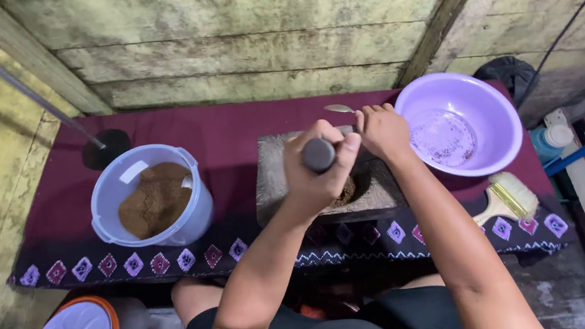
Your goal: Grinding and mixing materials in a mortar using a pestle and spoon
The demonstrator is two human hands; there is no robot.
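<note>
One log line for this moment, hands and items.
left hand: grips pestle | right hand: on stone mortar | tub of brown powder left | purple bowl right

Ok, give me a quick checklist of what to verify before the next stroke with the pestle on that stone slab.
1. Grip on pestle: left hand wrapped around it, ok.
2. Stone slab steadied: right hand rests on its far edge, ok.
3. Powder under the pestle: mostly hidden by the hand, cannot tell.
4. Purple basin within reach beside the slab: ok.
5. Brush at hand on the cloth: ok.
6. Tub of brown powder uncovered, upright: ok.
</note>
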